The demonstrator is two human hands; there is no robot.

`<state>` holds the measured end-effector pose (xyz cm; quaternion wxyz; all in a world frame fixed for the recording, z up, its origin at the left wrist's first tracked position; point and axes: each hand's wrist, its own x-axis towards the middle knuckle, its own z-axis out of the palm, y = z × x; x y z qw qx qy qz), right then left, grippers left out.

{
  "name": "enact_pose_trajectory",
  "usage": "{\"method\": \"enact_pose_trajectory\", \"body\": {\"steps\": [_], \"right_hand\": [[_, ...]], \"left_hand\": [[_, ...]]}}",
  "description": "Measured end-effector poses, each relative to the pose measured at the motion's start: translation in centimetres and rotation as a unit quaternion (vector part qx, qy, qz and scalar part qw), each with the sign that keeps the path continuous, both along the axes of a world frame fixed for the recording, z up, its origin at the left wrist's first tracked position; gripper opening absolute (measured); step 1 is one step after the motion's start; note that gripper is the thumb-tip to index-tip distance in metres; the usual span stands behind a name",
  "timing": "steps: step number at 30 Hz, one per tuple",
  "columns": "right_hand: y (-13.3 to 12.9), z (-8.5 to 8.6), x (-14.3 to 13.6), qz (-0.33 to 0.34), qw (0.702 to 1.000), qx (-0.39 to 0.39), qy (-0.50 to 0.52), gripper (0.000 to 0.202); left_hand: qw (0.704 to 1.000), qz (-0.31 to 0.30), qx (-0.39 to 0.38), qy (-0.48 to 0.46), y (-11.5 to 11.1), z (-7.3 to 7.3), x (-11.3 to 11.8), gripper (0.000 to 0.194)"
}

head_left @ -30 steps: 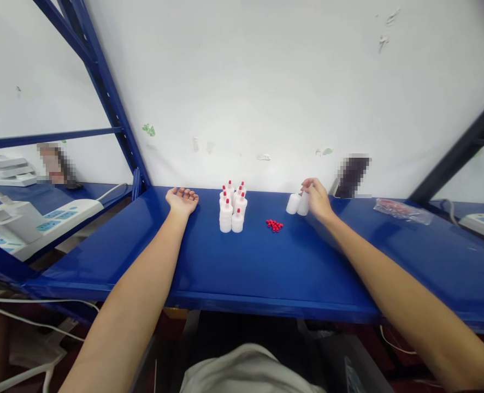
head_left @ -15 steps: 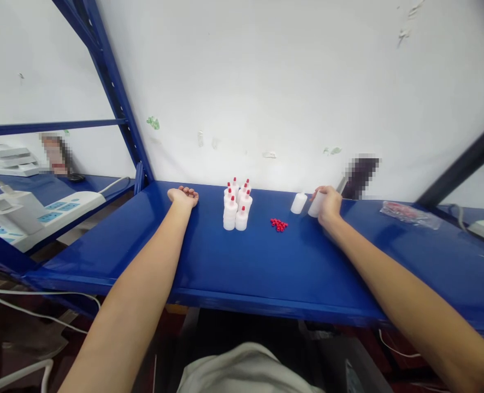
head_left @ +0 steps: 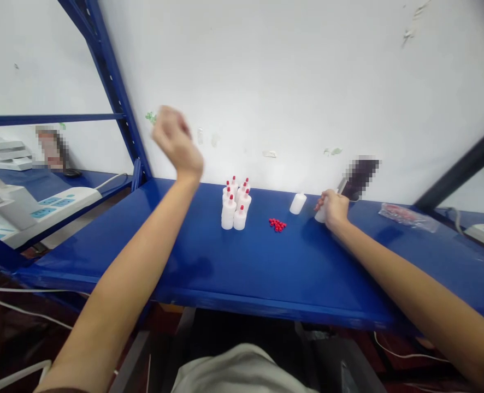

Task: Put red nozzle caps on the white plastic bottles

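My left hand [head_left: 175, 136] is raised off the table in front of the wall. It is blurred, its fingers look curled, and whether anything is in them does not show. Fingers of my right hand [head_left: 334, 208] wrap round a white plastic bottle [head_left: 319, 216] at the right, mostly hidden behind the hand. Just left of it a white bottle without a red cap [head_left: 297, 204] stands upright. Small red caps [head_left: 277, 225] lie in a loose pile nearer the middle. Several white bottles with red caps [head_left: 234, 210] stand grouped between my hands.
Behind my right hand a dark pixelated device [head_left: 360, 177] leans at the wall. A clear plastic bag with red contents [head_left: 408, 216] lies farther right on the blue table [head_left: 266, 273]. At the left are a power strip [head_left: 65, 202] with plugs and a blue metal frame [head_left: 114, 93].
My left hand has risen from the table, up in front of the wall. My right hand has shifted slightly right with the bottle. The grouped bottles and red caps stay put.
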<state>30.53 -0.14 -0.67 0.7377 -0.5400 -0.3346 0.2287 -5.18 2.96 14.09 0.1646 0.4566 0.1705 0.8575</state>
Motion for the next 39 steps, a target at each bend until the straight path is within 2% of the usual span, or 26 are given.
{"method": "enact_pose_trajectory", "body": {"steps": [1, 2, 3, 5, 6, 7, 9, 10, 11, 14, 20, 25, 30, 39], "right_hand": [[-0.1, 0.0, 0.0, 0.005, 1.000, 0.001, 0.001, 0.016], [-0.1, 0.0, 0.0, 0.011, 1.000, 0.002, 0.002, 0.016], [-0.2, 0.1, 0.0, 0.019, 1.000, 0.003, 0.003, 0.015], [-0.3, 0.1, -0.1, 0.038, 0.999, 0.007, 0.003, 0.015], [-0.4, 0.2, -0.1, 0.049, 0.999, 0.009, 0.002, 0.015], [-0.5, 0.3, 0.0, 0.061, 0.998, 0.010, 0.000, 0.015], [-0.7, 0.4, 0.1, 0.089, 0.996, 0.008, -0.006, 0.016], [-0.8, 0.5, 0.1, 0.104, 0.995, 0.006, -0.008, 0.016], [-0.9, 0.5, 0.2, 0.116, 0.993, 0.005, -0.009, 0.016], [-1.3, 0.6, 0.2, 0.142, 0.990, 0.005, -0.006, 0.017], [-3.0, 1.0, -0.8, 0.221, 0.975, -0.015, 0.004, 0.019], [-4.6, 1.9, -2.7, 0.325, 0.944, -0.058, -0.023, 0.026], [-5.0, 2.4, -3.8, 0.368, 0.926, -0.061, -0.048, 0.029], [-5.1, 2.6, -3.9, 0.374, 0.923, -0.052, -0.080, 0.028]], "left_hand": [[0.990, 0.030, 0.098, 0.094, -1.6, -0.5, 2.1, 0.036], [0.961, 0.038, 0.182, 0.207, -3.3, -1.4, 4.1, 0.036], [0.912, 0.034, 0.254, 0.321, -4.9, -2.6, 5.9, 0.034], [0.782, 0.020, 0.361, 0.507, -7.6, -5.6, 8.7, 0.026], [0.725, 0.020, 0.376, 0.576, -8.5, -7.2, 9.7, 0.022], [0.688, 0.020, 0.371, 0.623, -9.2, -8.8, 10.4, 0.021], [0.645, 0.000, 0.347, 0.681, -9.6, -11.5, 11.2, 0.020], [0.636, -0.010, 0.334, 0.696, -9.5, -12.5, 11.3, 0.019], [0.641, -0.019, 0.309, 0.703, -9.3, -13.4, 11.3, 0.020], [0.669, -0.038, 0.205, 0.713, -8.6, -14.4, 10.8, 0.020], [0.688, -0.041, 0.065, 0.722, -7.8, -14.0, 9.8, 0.034], [0.652, -0.042, -0.008, 0.757, -7.4, -14.1, 9.9, 0.037], [0.613, -0.068, -0.051, 0.785, -7.0, -14.1, 10.0, 0.041], [0.615, -0.083, -0.043, 0.783, -6.8, -14.3, 10.0, 0.041]]}}
